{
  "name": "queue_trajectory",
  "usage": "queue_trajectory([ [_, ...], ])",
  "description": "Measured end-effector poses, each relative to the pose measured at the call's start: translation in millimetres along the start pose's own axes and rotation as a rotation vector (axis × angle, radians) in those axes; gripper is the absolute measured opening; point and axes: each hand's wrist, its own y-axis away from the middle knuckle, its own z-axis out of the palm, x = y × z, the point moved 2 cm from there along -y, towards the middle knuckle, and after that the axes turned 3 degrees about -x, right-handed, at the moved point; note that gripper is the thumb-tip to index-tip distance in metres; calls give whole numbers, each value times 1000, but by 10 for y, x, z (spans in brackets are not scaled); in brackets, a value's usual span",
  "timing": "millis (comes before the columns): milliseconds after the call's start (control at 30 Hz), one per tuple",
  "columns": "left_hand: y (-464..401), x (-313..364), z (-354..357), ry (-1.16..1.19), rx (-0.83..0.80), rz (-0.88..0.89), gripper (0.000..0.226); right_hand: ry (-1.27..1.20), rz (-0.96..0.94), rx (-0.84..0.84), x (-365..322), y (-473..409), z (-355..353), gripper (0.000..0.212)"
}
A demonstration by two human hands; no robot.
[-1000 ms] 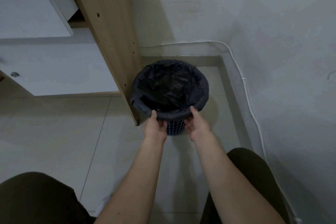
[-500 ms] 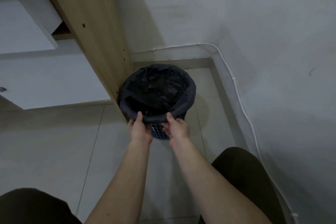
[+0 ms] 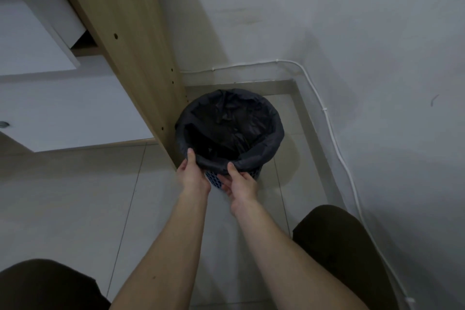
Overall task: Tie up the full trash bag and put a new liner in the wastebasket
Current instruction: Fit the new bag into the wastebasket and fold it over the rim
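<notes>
A round blue mesh wastebasket (image 3: 214, 182) stands on the tiled floor in the room's corner, beside a wooden panel. A black liner (image 3: 273, 138) is folded over its whole rim and hangs down inside. My left hand (image 3: 192, 175) grips the folded liner at the near left of the rim, thumb on top. My right hand (image 3: 239, 182) holds the near edge a little to the right, thumb over the fold and fingers under it against the mesh. The basket's inside is dark and I cannot see its bottom.
A wooden cabinet side panel (image 3: 130, 58) rises just left of the basket, with white drawer fronts (image 3: 63, 106) behind it. A white cable (image 3: 334, 143) runs along the wall and down the right side. My knees (image 3: 339, 239) flank the floor in front.
Both hands stay on the near rim. The right hand has shifted slightly along the fold and its fingers have tucked further under the liner edge. The view has tilted a little.
</notes>
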Motion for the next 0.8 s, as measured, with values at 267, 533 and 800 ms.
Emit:
queue_trajectory([
  [267,5,-149,-111,-155,7,8,52,198,105,-18,-26,13,-70,44],
  [533,-248,118,8,-291,-71,-40,22,210,-75,320,-826,-237,-682,75],
  [800,-480,389,281,-539,-103,-61,50,328,-123,199,-1174,-373,-491,42],
])
